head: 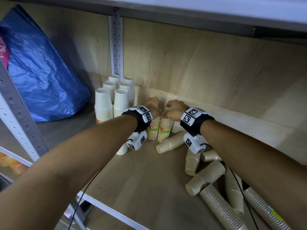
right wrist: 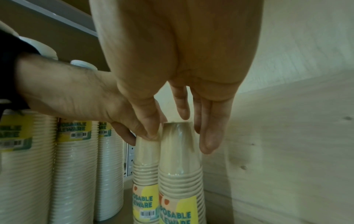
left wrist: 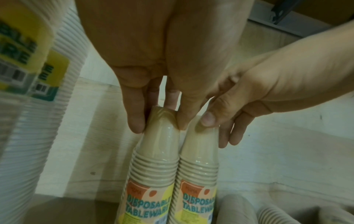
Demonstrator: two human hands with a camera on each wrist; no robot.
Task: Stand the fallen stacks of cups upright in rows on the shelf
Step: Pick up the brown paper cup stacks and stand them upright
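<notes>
Two wrapped tan cup stacks stand upright side by side near the shelf's back wall. My left hand [head: 153, 107] pinches the top of the left tan stack [head: 152, 130], thumb and fingers on either side of its top cup [left wrist: 160, 141]. My right hand [head: 172, 110] grips the top of the right tan stack [head: 165, 131] the same way [right wrist: 178, 151]. Both hands almost touch. Several tan stacks [head: 206, 176] lie fallen on the shelf board to the right. White cup stacks [head: 113, 100] stand in two rows on the left.
A blue plastic bag [head: 41, 72] fills the neighbouring bay on the left, past a perforated upright post [head: 116, 47]. The upper shelf [head: 199, 14] hangs close overhead. One white stack [head: 122, 151] lies under my left wrist. The shelf's white front edge [head: 116, 213] runs below.
</notes>
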